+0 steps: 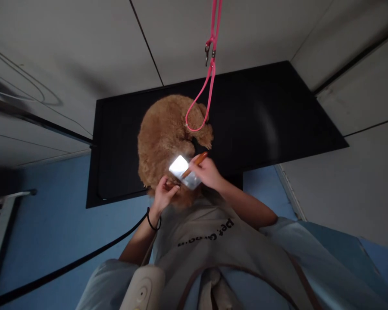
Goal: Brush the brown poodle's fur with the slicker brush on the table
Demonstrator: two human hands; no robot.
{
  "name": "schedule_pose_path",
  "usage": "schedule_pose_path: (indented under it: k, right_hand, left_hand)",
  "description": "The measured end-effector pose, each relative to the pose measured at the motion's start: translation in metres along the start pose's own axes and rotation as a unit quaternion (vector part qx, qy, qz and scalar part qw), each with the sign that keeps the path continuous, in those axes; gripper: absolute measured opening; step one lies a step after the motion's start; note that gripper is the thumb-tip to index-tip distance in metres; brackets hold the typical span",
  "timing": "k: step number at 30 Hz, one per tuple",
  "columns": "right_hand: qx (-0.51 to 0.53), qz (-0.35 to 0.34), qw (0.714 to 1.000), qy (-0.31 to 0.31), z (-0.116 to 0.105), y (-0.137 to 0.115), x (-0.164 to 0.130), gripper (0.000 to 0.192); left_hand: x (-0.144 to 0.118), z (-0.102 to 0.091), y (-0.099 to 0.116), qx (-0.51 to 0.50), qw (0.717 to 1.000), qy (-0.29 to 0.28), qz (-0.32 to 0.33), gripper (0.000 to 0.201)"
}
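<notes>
A dog with curly brown fur [164,129] lies curled on a black table [252,112]. A slicker brush [199,158] with an orange-brown wooden handle is in my right hand [208,172], fingers wrapped round the handle. Its flat head shines brightly against the fur at the table's near edge. Just left of the brush, my left hand [164,193] is closed on the dog's fur, thumb and fingers drawn together. Which part of the dog lies under my hands is hard to make out.
A pink looped lead [210,82] with a metal clip hangs over the dog. A black hose or strap [84,252] runs from the lower left to my left wrist. A white device [144,288] hangs before my chest, over a grey apron [210,224]. Blue surfaces lie below the table.
</notes>
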State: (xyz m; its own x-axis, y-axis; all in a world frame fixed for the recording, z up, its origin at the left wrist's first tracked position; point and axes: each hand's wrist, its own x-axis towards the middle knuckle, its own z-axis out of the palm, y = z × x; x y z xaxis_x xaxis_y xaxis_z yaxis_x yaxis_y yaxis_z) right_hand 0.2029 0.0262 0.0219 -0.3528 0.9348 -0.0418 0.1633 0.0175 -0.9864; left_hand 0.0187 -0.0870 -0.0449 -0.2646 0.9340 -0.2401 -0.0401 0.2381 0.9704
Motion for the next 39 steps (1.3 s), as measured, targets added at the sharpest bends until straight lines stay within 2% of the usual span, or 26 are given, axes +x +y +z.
schedule_pose_path:
  k: [1,2,5,6,8,10,11,13,14,15,17,19,20,23,24,25,28,29,32,34,36,37,39]
  right_hand:
    - [0.002,0.009,0.999,-0.035,0.000,0.001,0.000,0.019]
    - [-0.005,0.019,0.999,-0.041,0.000,0.002,-0.001,0.018]
    - [-0.043,0.013,0.996,0.077,-0.001,0.004,-0.001,0.016]
    - [-0.044,-0.002,0.995,0.093,-0.002,0.004,-0.002,0.016]
    - [-0.026,-0.028,0.999,0.028,-0.001,0.002,-0.004,0.018]
    - [-0.005,-0.015,0.999,-0.042,0.000,0.001,-0.007,0.019]
    - [-0.005,0.003,0.999,-0.033,0.000,0.001,-0.008,0.019]
    - [-0.022,0.026,0.998,0.057,0.001,0.001,-0.010,0.019]
    - [-0.028,0.024,0.995,0.097,0.002,0.001,-0.012,0.020]
    - [-0.028,0.013,0.994,0.105,0.003,0.002,-0.014,0.020]
    - [-0.012,-0.004,0.999,0.038,0.005,0.003,-0.017,0.018]
    - [-0.004,0.016,1.000,-0.018,0.003,0.005,-0.017,0.017]
    - [-0.014,0.024,1.000,-0.001,0.000,0.006,-0.017,0.016]
    - [-0.059,-0.008,0.985,0.160,-0.010,0.002,-0.013,0.015]
    - [-0.062,-0.026,0.981,0.183,-0.012,0.000,-0.012,0.014]
    - [-0.057,-0.037,0.984,0.164,-0.012,-0.002,-0.012,0.014]
    - [-0.026,-0.012,0.999,0.015,-0.004,-0.004,-0.010,0.016]
    - [-0.024,0.000,1.000,0.000,0.000,-0.004,-0.008,0.016]
    - [-0.039,-0.014,0.997,0.067,0.007,-0.002,-0.001,0.017]
    - [-0.040,-0.043,0.998,0.030,0.007,0.000,0.005,0.016]
    - [-0.033,-0.031,0.999,-0.029,0.002,0.001,0.015,0.014]
    - [-0.035,-0.015,0.999,-0.023,-0.002,0.002,0.021,0.014]
    - [-0.050,0.001,0.996,0.071,-0.010,0.002,0.031,0.013]
  left_hand:
    - [0.000,0.000,0.001,0.002,1.000,0.002,0.008,0.049]
    - [0.000,0.000,0.001,0.007,1.000,0.006,0.014,0.049]
    - [0.000,0.000,0.004,0.022,1.000,0.014,0.012,0.043]
    - [0.000,0.000,0.004,0.027,0.999,0.019,0.010,0.039]
    - [0.001,0.001,0.007,0.038,0.998,0.044,0.011,0.035]
    - [0.002,0.004,0.009,0.050,0.996,0.075,0.019,0.036]
    - [0.002,0.005,0.010,0.053,0.995,0.083,0.024,0.037]
    - [0.002,0.007,0.010,0.047,0.995,0.080,0.027,0.035]
    - [0.003,0.008,0.009,0.039,0.996,0.072,0.026,0.034]
    - [0.003,0.009,0.008,0.029,0.997,0.062,0.024,0.033]
    - [0.004,0.009,0.005,0.012,0.998,0.060,0.020,0.033]
    - [0.005,0.009,0.003,-0.002,0.997,0.074,0.009,0.035]
    - [0.005,0.009,0.003,-0.009,0.997,0.080,0.000,0.037]
    - [0.004,0.010,0.004,-0.020,0.998,0.064,-0.019,0.034]
    - [0.004,0.010,0.005,-0.017,0.998,0.052,-0.015,0.032]
    - [0.003,0.010,0.006,-0.012,0.999,0.044,-0.009,0.031]
    - [0.001,0.010,0.006,0.012,0.998,0.065,0.014,0.032]
    - [0.001,0.010,0.005,0.017,0.997,0.077,0.017,0.036]
    - [0.000,0.012,0.002,0.007,0.995,0.095,0.006,0.045]
    - [0.000,0.014,0.000,-0.003,0.996,0.088,0.005,0.043]
    - [-0.001,0.016,-0.001,0.006,0.997,0.076,0.005,0.039]
    - [-0.001,0.016,0.000,0.017,0.998,0.068,0.001,0.038]
    - [-0.002,0.016,0.000,0.040,0.998,0.057,-0.008,0.043]
